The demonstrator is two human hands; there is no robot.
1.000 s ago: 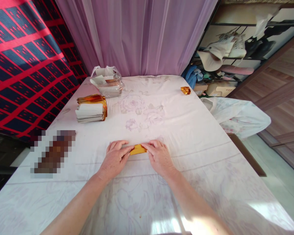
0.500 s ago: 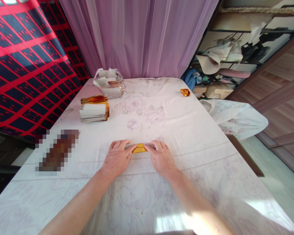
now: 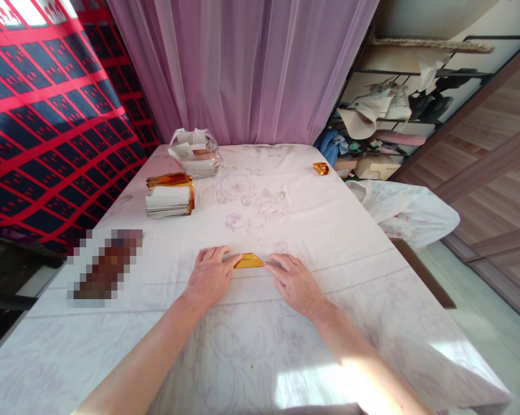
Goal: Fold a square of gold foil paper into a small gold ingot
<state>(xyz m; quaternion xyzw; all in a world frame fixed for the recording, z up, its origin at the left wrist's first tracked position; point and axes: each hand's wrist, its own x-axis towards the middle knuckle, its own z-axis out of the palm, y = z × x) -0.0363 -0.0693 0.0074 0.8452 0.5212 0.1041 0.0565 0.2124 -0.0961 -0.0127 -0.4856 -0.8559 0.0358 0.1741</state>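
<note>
A folded strip of shiny gold foil paper (image 3: 248,261) lies flat on the table between my hands, its right end slanting to a point. My left hand (image 3: 209,275) rests on the tabletop at the strip's left end, thumb over the paper and fingers curled beside it, holding it down. At the strip's right tip is my right hand (image 3: 295,283), fingers stretched out and low over the cloth. Its thumb tip comes up to the pointed corner; I cannot tell whether it presses on it.
A stack of white-backed gold sheets (image 3: 169,200) stands at the left, with a clear plastic bag (image 3: 195,153) of papers behind. One folded gold piece (image 3: 321,168) sits at the far right. A floral cloth (image 3: 260,219) covers the table. Shoes fill a rack (image 3: 398,104) beyond.
My right hand has shifted slightly right and its fingers have straightened, uncovering the strip's slanted right end. The left hand stays in place. The view has shifted a little.
</note>
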